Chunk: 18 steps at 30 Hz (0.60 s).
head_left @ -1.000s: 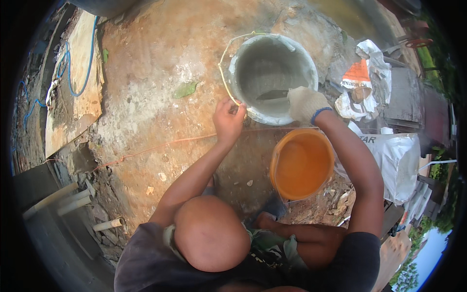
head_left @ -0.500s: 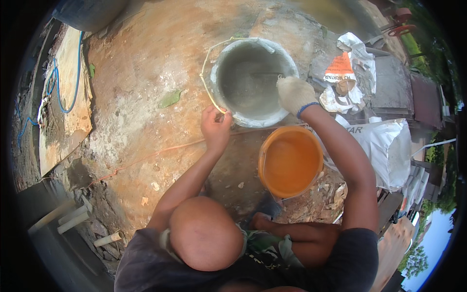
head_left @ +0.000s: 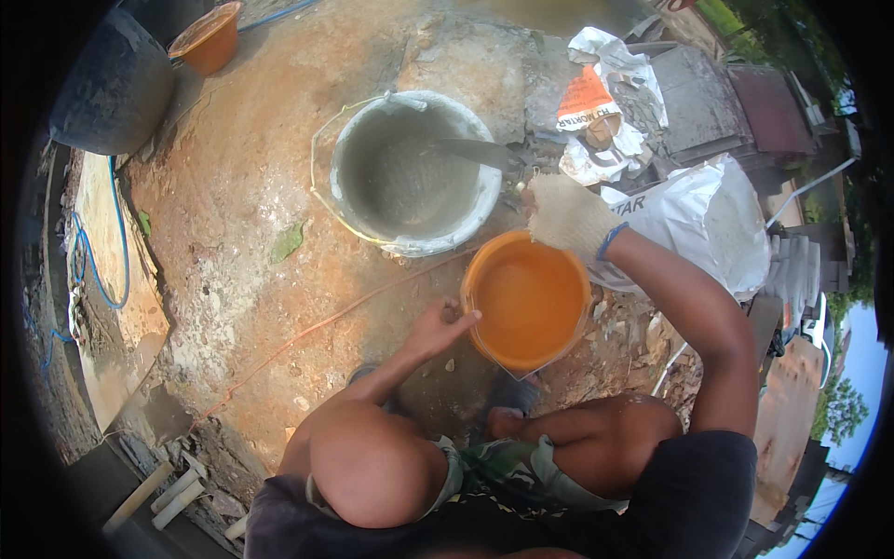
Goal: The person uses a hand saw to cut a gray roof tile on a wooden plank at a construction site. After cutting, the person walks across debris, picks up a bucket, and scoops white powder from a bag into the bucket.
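Note:
A trowel (head_left: 470, 151) is held by its handle in my gloved right hand (head_left: 565, 214), whose fingers are closed. Its grey-coated blade reaches over the right rim of a large bucket (head_left: 489, 186) with wet grey mortar (head_left: 396, 177) inside. My bare left hand (head_left: 440, 328) is at the left side of an orange bucket (head_left: 589, 303). The left thumb is stretched out and touches the rim; the other fingers are partly curled and apart from it. Brownish-orange liquid appears to fill part of the orange bucket, whose thin wire handle hangs toward me.
A torn mortar bag (head_left: 643, 79) and a fuller white bag (head_left: 726, 219) lie at the right. A dark barrel (head_left: 112, 88) and a second orange bucket (head_left: 209, 42) stand far left. An orange string (head_left: 321, 321) crosses the ground; a blue hose (head_left: 121, 252) lies over a board (head_left: 140, 326).
My left hand has let go of the large bucket's handle and come down to the orange bucket. My right hand has drawn the trowel blade up out of the bucket, rightward. The view has turned.

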### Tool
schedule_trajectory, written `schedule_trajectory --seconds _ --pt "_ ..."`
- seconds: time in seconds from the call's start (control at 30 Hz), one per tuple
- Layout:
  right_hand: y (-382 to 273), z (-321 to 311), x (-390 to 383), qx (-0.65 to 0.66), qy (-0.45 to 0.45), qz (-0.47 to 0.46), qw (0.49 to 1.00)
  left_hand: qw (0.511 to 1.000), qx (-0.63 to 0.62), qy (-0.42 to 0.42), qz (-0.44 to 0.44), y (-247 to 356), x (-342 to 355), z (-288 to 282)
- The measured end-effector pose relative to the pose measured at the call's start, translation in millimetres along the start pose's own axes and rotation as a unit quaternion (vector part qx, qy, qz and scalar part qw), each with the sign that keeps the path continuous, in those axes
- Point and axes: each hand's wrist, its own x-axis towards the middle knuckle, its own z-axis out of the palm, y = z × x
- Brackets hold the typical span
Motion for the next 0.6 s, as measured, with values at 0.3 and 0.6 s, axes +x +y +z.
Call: schedule_trajectory --seconds 0.3,0.6 --pt "16.9 -35.0 -112.3 0.529 0.07 0.112 0.838 0.972 -0.142 -0.175 -0.065 58.0 -18.7 -47.7" --pt "40.9 -115.0 -237.9 0.579 0.343 0.094 0.734 0.975 -0.212 -0.042 0.055 256.0 75.4 -140.9"
